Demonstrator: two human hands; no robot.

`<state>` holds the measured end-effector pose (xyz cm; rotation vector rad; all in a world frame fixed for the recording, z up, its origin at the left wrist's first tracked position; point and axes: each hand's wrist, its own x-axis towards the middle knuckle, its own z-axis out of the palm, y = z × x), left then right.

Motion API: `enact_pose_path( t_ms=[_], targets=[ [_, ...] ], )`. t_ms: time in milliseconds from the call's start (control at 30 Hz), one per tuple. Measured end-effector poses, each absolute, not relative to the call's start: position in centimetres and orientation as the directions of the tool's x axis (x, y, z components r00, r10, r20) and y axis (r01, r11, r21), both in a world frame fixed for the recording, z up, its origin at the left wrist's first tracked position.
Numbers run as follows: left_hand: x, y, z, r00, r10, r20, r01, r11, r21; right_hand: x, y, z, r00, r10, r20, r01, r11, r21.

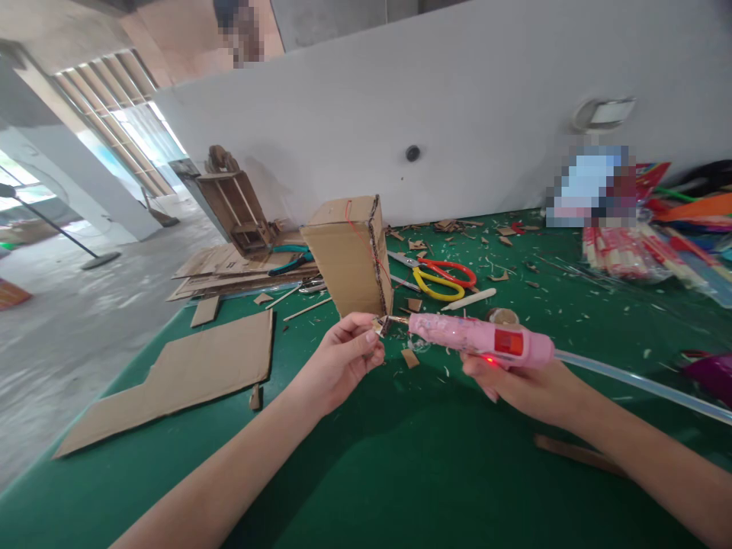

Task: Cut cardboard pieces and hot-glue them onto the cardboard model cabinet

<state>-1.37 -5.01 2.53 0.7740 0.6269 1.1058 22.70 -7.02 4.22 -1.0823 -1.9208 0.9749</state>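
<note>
In my right hand [515, 385] is a pink hot glue gun [457, 335], its red light lit and a long clear glue stick [640, 381] trailing from its back. The nozzle points left, at a small cardboard piece [380, 326] pinched between the fingers of my left hand [348, 358]. Nozzle and piece are very close; whether they touch I cannot tell. Just behind my left hand stands a tall cardboard box [348, 259], with a thin red string over its top and side.
Red-and-yellow scissors [443, 278], a white stick-shaped tool [469, 299] and cardboard scraps lie behind the glue gun. At left are a flat cardboard sheet [211, 366], teal-handled pliers [290, 259] and a cardboard stack [229, 267]. Wrapped bundles [618, 248] lie at the right, before a white wall.
</note>
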Motion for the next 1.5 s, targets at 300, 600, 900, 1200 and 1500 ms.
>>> enact_pose_path(
  t_ms=[300,600,900,1200,1500],
  targets=[
    [-1.3,-4.9,2.6,0.311,0.947,-0.079,-0.539,0.244,0.806,22.3,-7.3,5.0,-0.484,0.832,0.273,0.288,0.446,-0.848],
    [-1.3,-4.9,2.6,0.328,0.943,-0.055,-0.540,0.235,0.808,22.6,-7.1,4.4,-0.428,0.878,0.216,0.328,0.373,-0.868],
    [-1.4,-4.9,2.3,0.310,0.948,-0.066,-0.547,0.235,0.804,22.2,-7.3,5.1,-0.470,0.844,0.258,0.321,0.435,-0.841],
    [-1.4,-5.0,2.5,0.302,0.951,-0.075,-0.559,0.240,0.794,22.4,-7.3,4.5,-0.470,0.850,0.239,0.311,0.412,-0.856],
    [-1.4,-4.8,2.3,0.296,0.952,-0.079,-0.569,0.242,0.786,22.3,-7.1,4.4,-0.406,0.882,0.240,0.389,0.405,-0.828]
  ],
)
